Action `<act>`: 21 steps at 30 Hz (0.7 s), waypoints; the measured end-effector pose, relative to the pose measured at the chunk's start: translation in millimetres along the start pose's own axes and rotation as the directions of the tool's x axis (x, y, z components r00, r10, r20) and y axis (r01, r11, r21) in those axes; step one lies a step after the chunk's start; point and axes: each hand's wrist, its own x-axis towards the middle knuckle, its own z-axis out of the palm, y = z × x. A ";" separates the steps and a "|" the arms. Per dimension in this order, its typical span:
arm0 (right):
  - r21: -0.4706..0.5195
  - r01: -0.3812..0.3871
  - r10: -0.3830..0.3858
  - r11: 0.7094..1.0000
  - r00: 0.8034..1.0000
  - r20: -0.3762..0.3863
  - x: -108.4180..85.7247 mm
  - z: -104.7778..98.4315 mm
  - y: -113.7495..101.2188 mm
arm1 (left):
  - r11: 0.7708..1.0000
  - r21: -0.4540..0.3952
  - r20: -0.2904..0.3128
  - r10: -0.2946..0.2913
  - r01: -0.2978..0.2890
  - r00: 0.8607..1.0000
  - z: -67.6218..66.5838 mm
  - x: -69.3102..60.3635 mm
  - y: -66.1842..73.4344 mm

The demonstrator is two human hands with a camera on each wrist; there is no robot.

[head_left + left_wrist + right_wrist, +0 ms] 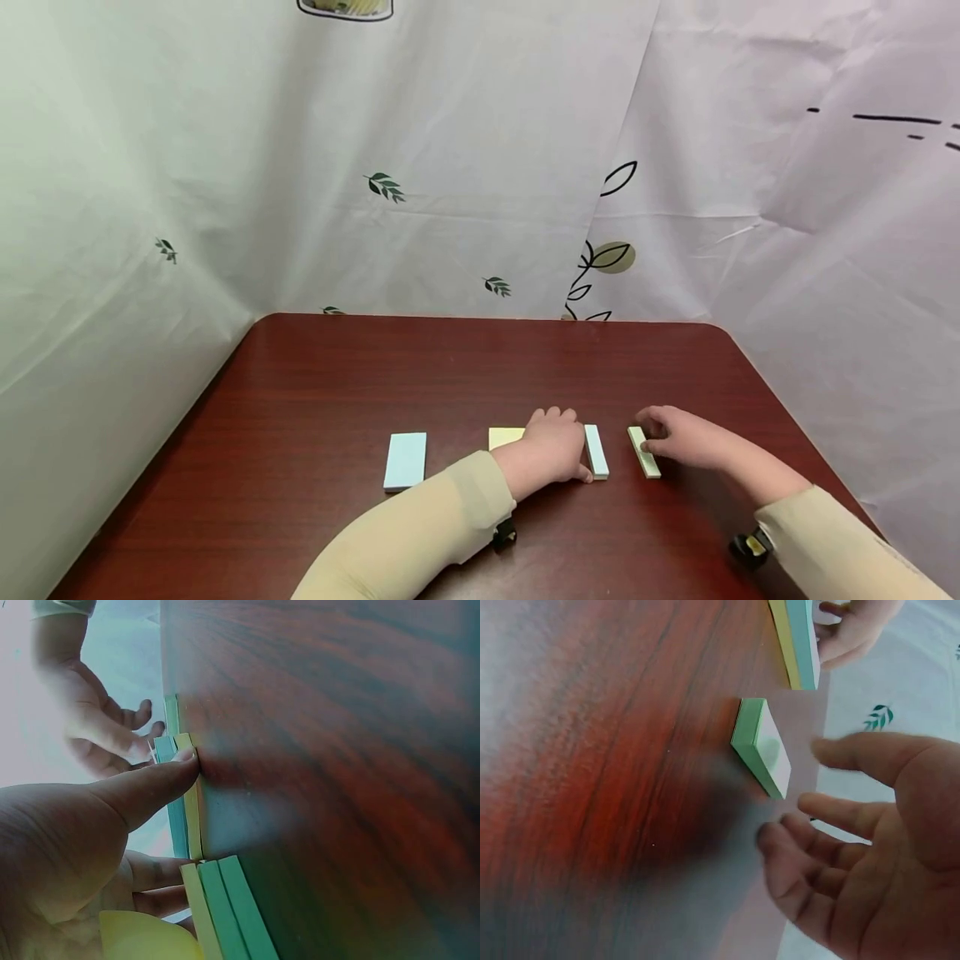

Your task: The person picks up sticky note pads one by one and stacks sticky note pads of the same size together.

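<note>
Narrow paper pads, like sticky notes, lie on the table. My left hand [553, 447] reaches over a wider yellow-topped pad [506, 437], which it partly hides. Its thumb touches the near end of a narrow pale blue pad [596, 452], layered blue and yellow at the side [190, 817]. The other fingers extend beyond the yellow-topped stack, whose sides show yellow and green layers [229, 907]. To the right lies a narrow pale green pad [644, 452]. Beside it hovers my right hand [686, 437], fingers loosely bent; the right wrist view shows a gap between them and the pad [761, 746].
A wider light blue pad [406, 461] lies on the left part of the dark red wooden table [315, 383]. White printed cloth [465, 167] hangs behind the table and along both sides. A dark device is strapped at each wrist.
</note>
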 end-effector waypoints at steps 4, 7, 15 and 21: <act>0.004 -0.010 0.009 1.000 0.997 0.077 1.5 0.3 1.7 | 1.000 -0.001 0.001 0.004 -0.004 1.000 0.4 0.3 0.1; 0.002 -0.012 0.012 1.000 0.996 0.085 1.6 -0.4 3.9 | 1.000 -0.001 -0.001 0.004 -0.004 1.000 0.1 0.5 -0.1; 0.060 -0.009 0.004 0.998 0.997 0.082 3.9 1.4 11.1 | 1.000 -0.006 0.004 -0.005 0.005 1.000 0.5 2.2 -0.5; 0.132 -0.005 -0.007 0.991 0.996 0.088 4.8 4.2 12.1 | 1.000 -0.008 0.006 -0.005 0.005 1.000 0.5 1.5 -0.6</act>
